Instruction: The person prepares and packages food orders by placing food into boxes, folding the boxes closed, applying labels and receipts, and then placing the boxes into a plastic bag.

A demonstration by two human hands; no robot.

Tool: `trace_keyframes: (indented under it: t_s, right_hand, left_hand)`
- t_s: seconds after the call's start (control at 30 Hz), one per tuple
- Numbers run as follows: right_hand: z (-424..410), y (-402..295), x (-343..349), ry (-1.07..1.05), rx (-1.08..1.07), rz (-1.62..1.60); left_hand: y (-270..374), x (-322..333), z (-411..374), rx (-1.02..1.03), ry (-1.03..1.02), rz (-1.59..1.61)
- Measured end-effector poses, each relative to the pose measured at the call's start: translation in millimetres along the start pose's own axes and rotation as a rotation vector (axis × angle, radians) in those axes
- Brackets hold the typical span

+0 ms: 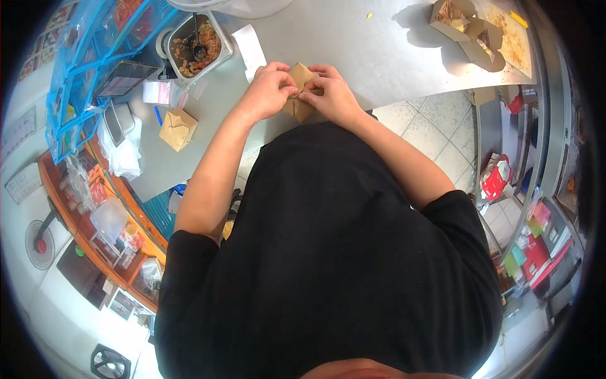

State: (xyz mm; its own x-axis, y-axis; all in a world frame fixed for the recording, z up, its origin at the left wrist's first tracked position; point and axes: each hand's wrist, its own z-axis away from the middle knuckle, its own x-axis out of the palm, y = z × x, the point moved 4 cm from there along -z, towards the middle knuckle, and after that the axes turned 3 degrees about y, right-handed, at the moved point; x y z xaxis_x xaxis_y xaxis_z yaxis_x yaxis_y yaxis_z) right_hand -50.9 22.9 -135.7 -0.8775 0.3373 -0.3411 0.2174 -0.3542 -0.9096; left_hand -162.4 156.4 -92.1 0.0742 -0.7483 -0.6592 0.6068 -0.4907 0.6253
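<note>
Both my hands meet over a small brown kraft paper packet [303, 78] at the front edge of the steel counter. My left hand [272, 90] pinches its left side between thumb and fingers. From the right, my right hand [331, 92] grips the packet with bent fingers, its thumb near the middle. The fingertips hide part of the paper's folds. Another folded kraft packet [178, 129] lies on the counter to the left, beside a blue pen [158, 116]. A white paper slip [249, 52] rests just beyond my left hand.
A steel pan [227, 49] of chopped food with a black spoon stands at the upper left, near a blue plastic rack [61, 113]. Small zip bags [157, 92] lie below it. Open kraft boxes [478, 47] stand at the upper right by a stained cutting board [511, 42].
</note>
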Motion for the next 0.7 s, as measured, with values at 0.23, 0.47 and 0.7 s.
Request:
trace_keyframes:
  t_s: [0.23,0.47,0.7]
  right_hand:
    - [-5,-7,-4,-0.039,-0.005,-0.014]
    - [-20,-2,2,-0.091,0.187,0.027]
    - [-12,-9,1,-0.128,0.074,0.072]
  left_hand:
    - [4,7,9,-0.017,0.034,-0.036]
    - [15,13,28,0.054,0.179,-0.093]
    - [12,25,39,0.034,0.250,-0.169]
